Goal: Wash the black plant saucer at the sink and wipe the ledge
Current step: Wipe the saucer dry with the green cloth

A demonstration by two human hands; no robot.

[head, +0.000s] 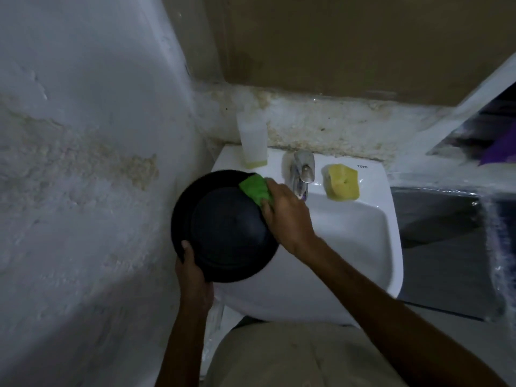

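You're mid-scrub at the white sink (pixel 363 247), so washing's underway, with rinsing to go by my guess, and the crusty ledge (pixel 321 121) behind looks not wiped yet. The black saucer (pixel 223 227) hangs tilted over the sink's left side, dull and matte. Your left hand (pixel 192 272) grips its near rim, and your right hand (pixel 287 213) clutches a green sponge (pixel 255 188) against the far rim

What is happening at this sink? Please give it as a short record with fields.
left hand: grips the black saucer at its near rim
right hand: presses a green scrub pad on the saucer's far rim
place: over the left side of the white sink
sink ledge: bottle left of the tap, yellow sponge right of it
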